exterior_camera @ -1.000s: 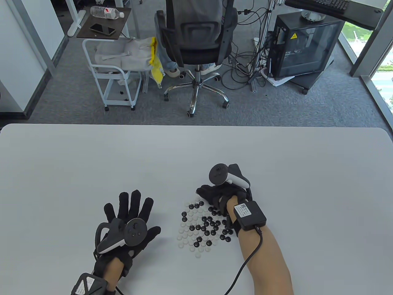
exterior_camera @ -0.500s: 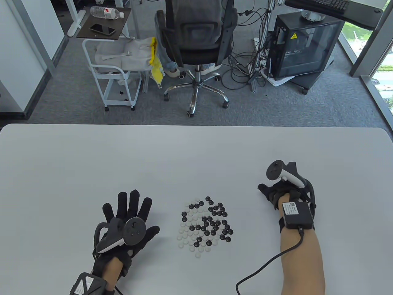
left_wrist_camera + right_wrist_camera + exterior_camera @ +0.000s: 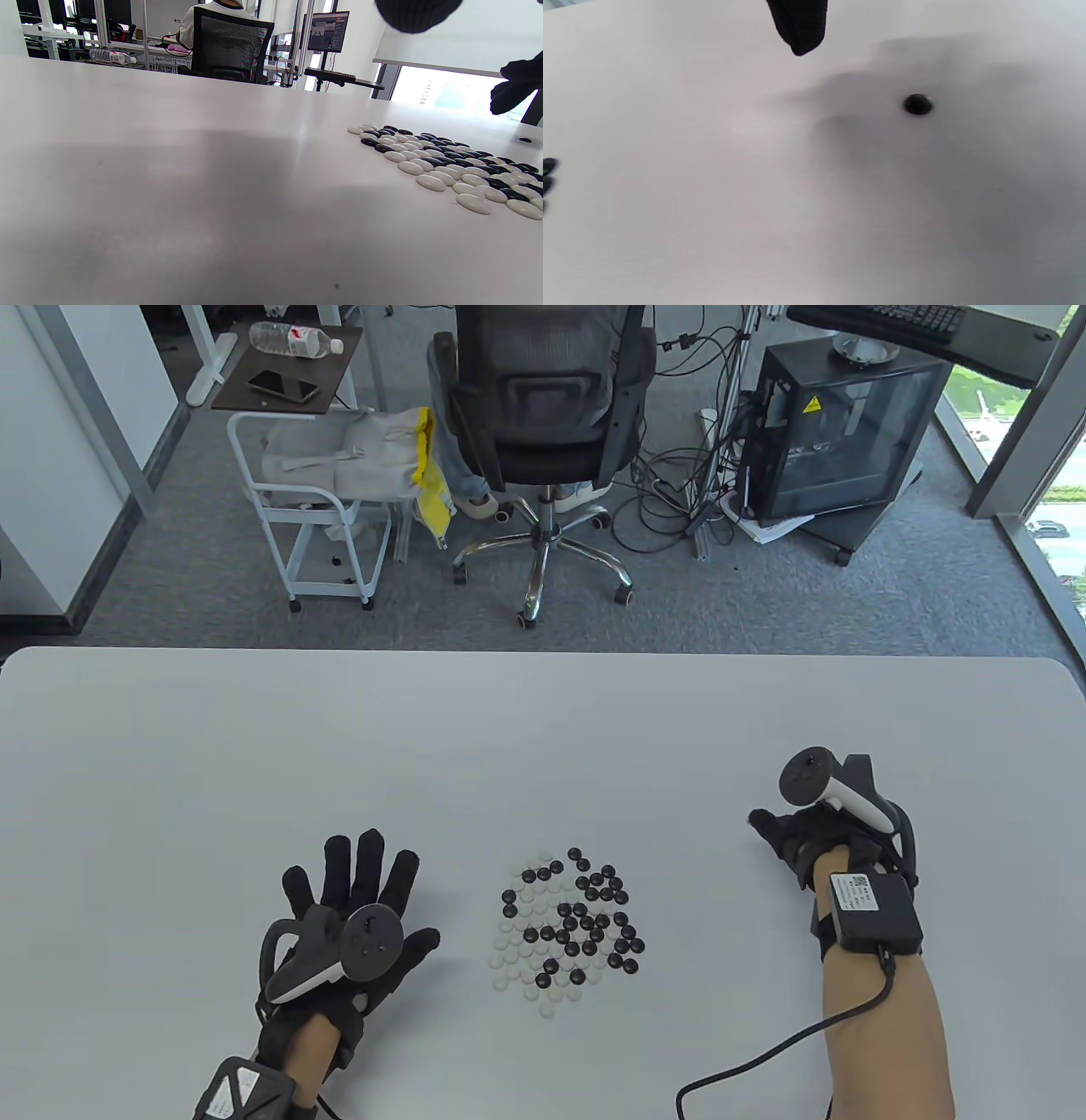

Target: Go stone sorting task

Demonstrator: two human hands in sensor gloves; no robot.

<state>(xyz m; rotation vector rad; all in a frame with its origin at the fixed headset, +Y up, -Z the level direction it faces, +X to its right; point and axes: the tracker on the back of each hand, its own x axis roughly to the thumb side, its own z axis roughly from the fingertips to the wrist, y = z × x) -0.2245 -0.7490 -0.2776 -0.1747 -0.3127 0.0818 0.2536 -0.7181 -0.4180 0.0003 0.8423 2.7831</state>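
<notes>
A: Any room on the table (image 3: 543,729)?
B: Yeah, bare all round. Only the stone cluster (image 3: 567,931) sits between both hands, plus one lone black stone (image 3: 917,104) off right.

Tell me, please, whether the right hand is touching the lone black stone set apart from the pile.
Apart. The left wrist view shows the right hand raised above the lone black stone, with a clear gap between them.

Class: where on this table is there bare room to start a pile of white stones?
Bare: between the left hand and the mixed stones, and the table's whole far half. Crowded: the cluster itself; one black stone lies under the right hand.
</notes>
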